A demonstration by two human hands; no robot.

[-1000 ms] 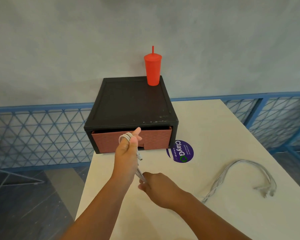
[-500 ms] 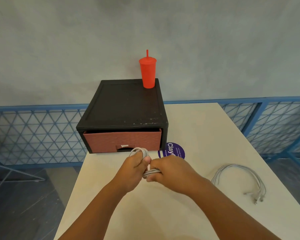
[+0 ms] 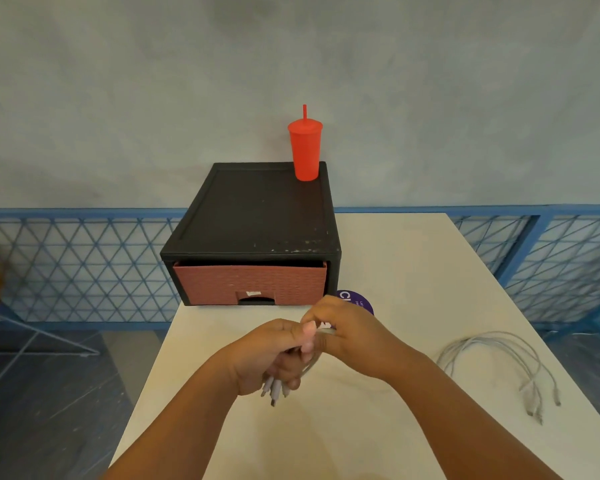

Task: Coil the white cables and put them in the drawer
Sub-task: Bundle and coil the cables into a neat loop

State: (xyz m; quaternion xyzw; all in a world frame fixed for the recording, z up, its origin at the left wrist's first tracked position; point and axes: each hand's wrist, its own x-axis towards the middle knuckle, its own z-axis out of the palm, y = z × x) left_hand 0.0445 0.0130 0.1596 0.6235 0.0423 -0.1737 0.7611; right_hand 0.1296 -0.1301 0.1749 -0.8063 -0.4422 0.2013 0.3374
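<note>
My left hand (image 3: pixel 269 355) is closed around a coiled bundle of white cables (image 3: pixel 276 388), whose plug ends stick out below my fist. My right hand (image 3: pixel 347 336) pinches the same bundle at its top, right beside my left thumb. Both hands hover over the white table just in front of the drawer. A second bunch of white cables (image 3: pixel 499 362) lies loose in an arc on the table to the right. The reddish-brown drawer (image 3: pixel 250 284) sits shut or nearly shut in its black cabinet (image 3: pixel 257 209).
A red cup with a straw (image 3: pixel 305 150) stands on the cabinet's back right corner. A purple round sticker (image 3: pixel 355 299) lies on the white table (image 3: pixel 413 271), partly behind my right hand. Blue mesh fencing (image 3: pixel 84 268) runs behind and beside the table.
My left hand came down from in front of the drawer to over the table. Both hands closed together on the bundle, and its plug ends now hang below my left fist.
</note>
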